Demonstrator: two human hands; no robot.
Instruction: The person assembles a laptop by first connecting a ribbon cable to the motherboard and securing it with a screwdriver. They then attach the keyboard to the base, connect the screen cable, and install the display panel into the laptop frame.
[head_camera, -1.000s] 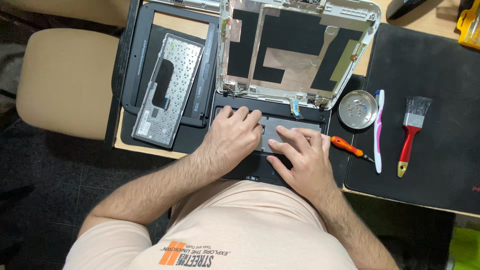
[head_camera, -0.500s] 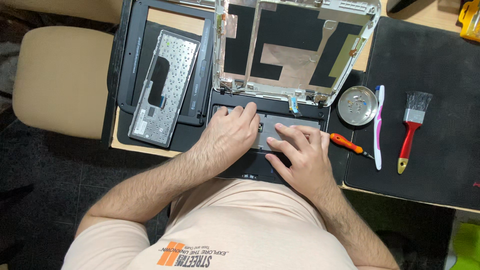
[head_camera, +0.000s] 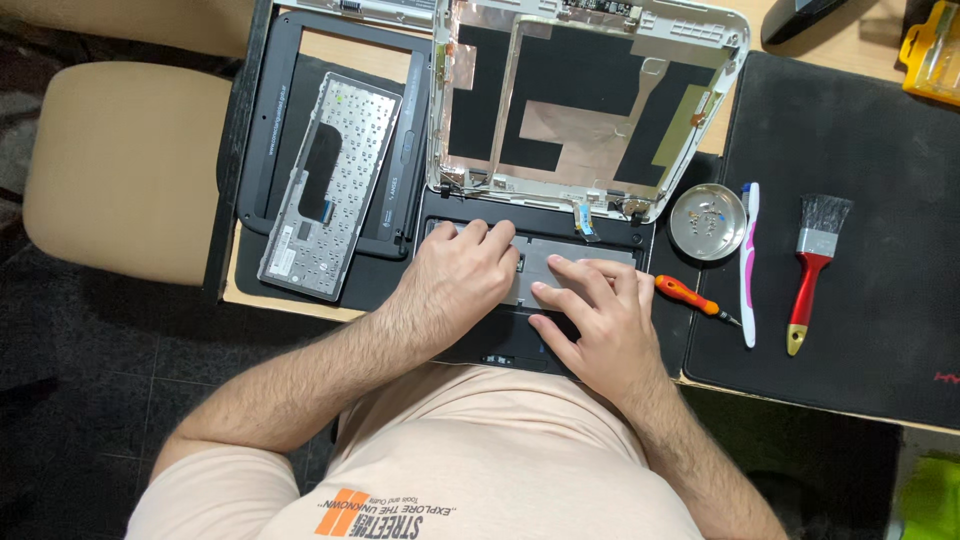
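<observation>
Right now both hands sit on the black laptop base (head_camera: 600, 255), which lies at the table's near edge, just in front of the person's torso. Left hand (head_camera: 462, 280) rests palm-down on the base's left part, fingers curled loosely w/ tips near the top edge, gripping nothing. Right hand (head_camera: 598, 315) lies flat over the grey palm-rest area, fingers spread and pointing left, also holding nothing. Behind the base stands the opened lid shell (head_camera: 590, 100), white-rimmed, w/ foil and black patches inside, hinged at the base's far edge. To the left, a removed keyboard (head_camera: 335, 185) lies face-down and tilted across a black screen bezel (head_camera: 270, 120). Just right of the base: orange-handled screwdriver (head_camera: 690, 298), then a small round metal dish (head_camera: 707, 221) w/ tiny screws, a white-pink toothbrush (head_camera: 748, 262), and a red-handled paintbrush (head_camera: 812, 270) on the black mat (head_camera: 880, 150).
</observation>
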